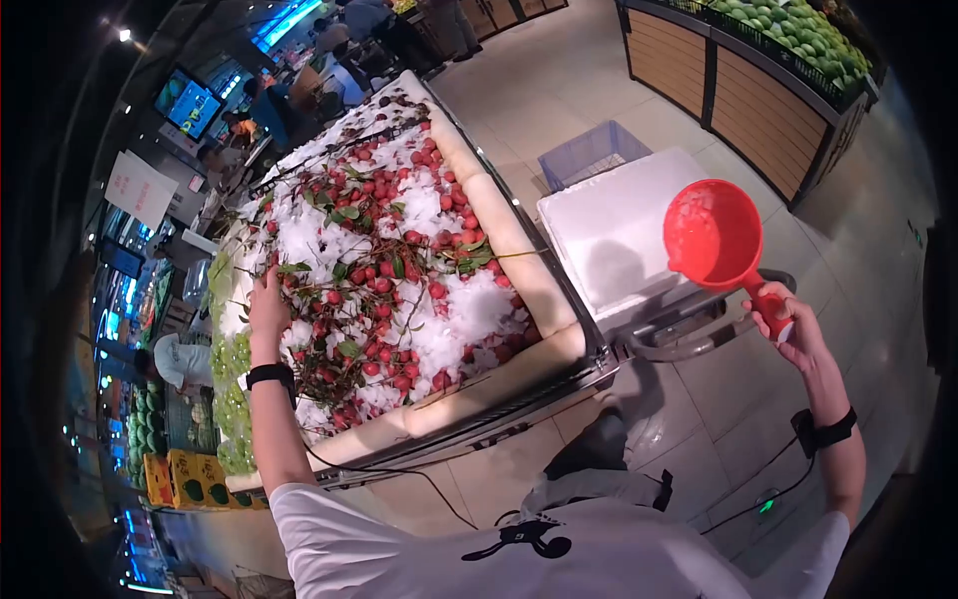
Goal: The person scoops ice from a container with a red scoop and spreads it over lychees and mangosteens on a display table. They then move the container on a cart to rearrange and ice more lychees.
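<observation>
My right hand is wrapped round the handle of a red scoop, raised beside a white foam box; a little ice shows inside the scoop. At the left, my left hand reaches onto the display of red fruit, twigs, green leaves and white crushed ice. Its fingertips are at the fruit and leaves, and what they touch or hold is too small to tell. Green grapes lie along the display's left side.
A padded cream edge borders the display. Behind the foam box sits a blue crate. A metal cart handle juts out near my right hand. Green fruit fills a wooden stand at the upper right. Several people are at the back left.
</observation>
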{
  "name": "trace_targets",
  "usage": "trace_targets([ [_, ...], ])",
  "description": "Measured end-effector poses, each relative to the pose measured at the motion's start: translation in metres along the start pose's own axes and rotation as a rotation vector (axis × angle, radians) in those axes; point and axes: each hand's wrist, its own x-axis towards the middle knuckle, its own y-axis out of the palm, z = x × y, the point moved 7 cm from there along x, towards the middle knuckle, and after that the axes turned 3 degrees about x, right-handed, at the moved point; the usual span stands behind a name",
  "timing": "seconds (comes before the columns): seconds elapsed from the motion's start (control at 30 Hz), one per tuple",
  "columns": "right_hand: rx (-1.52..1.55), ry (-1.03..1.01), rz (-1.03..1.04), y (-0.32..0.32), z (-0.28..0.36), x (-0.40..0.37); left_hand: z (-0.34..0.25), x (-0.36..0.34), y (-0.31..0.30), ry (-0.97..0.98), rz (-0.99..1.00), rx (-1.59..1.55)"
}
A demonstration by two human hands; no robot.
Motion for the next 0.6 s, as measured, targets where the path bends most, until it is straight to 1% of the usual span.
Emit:
trace_targets([
  [0.03, -0.003, -0.018, -0.046, -0.017, 0.006, 0.018, -0.011, 0.005, 0.001, 0.047, -0.003, -0.031],
  [0.07, -0.007, -0.037, -0.094, -0.033, 0.014, 0.034, -0.019, 0.017, -0.001, 0.035, 0.010, -0.025],
  [0.1, 0.035, -0.002, -0.151, -0.046, 0.023, 0.047, -0.022, 0.031, 0.011, -0.058, 0.271, -0.090],
  [0.13, 0.010, -0.005, -0.149, -0.059, 0.033, 0.060, -0.029, 0.032, 0.027, -0.148, 0.536, -0.157],
  [0.17, 0.049, 0.027, -0.173, -0.066, 0.042, 0.068, -0.024, 0.042, 0.039, -0.130, 0.324, -0.144],
  [0.2, 0.082, 0.052, -0.206, -0.074, 0.055, 0.075, -0.041, 0.046, 0.037, 0.158, -0.024, -0.024],
  [0.23, 0.027, 0.044, -0.195, -0.078, 0.072, 0.084, -0.038, 0.060, 0.059, 0.039, 0.156, 0.159],
  [0.27, -0.033, 0.048, -0.207, -0.084, 0.084, 0.087, -0.024, 0.078, 0.095, 0.115, 0.117, -0.224],
  [0.3, -0.117, 0.045, -0.203, -0.087, 0.099, 0.091, -0.065, 0.085, 0.064, 0.042, 0.261, -0.251],
  [0.33, -0.197, 0.038, -0.192, -0.090, 0.114, 0.100, -0.084, 0.092, 0.059, -0.147, 0.296, -0.334],
  [0.4, -0.362, 0.031, -0.170, -0.103, 0.137, 0.122, -0.165, 0.098, 0.010, -0.102, 0.294, -0.159],
  [0.43, -0.377, 0.048, -0.193, -0.110, 0.148, 0.135, -0.202, 0.099, 0.002, 0.000, 0.246, -0.238],
  [0.47, -0.442, 0.072, -0.171, -0.113, 0.153, 0.148, -0.232, 0.100, -0.006, 0.098, 0.184, -0.313],
  [0.5, -0.507, 0.097, -0.140, -0.115, 0.159, 0.167, -0.265, 0.103, -0.012, 0.184, 0.181, -0.410],
  [0.53, -0.517, 0.112, -0.142, -0.118, 0.164, 0.188, -0.295, 0.102, -0.021, 0.198, 0.163, -0.484],
  [0.57, -0.564, 0.198, -0.129, -0.130, 0.169, 0.229, -0.352, 0.099, -0.025, 0.274, 0.140, -0.527],
  [0.6, -0.605, 0.270, -0.117, -0.138, 0.165, 0.254, -0.395, 0.092, -0.035, 0.356, 0.102, -0.568],
])
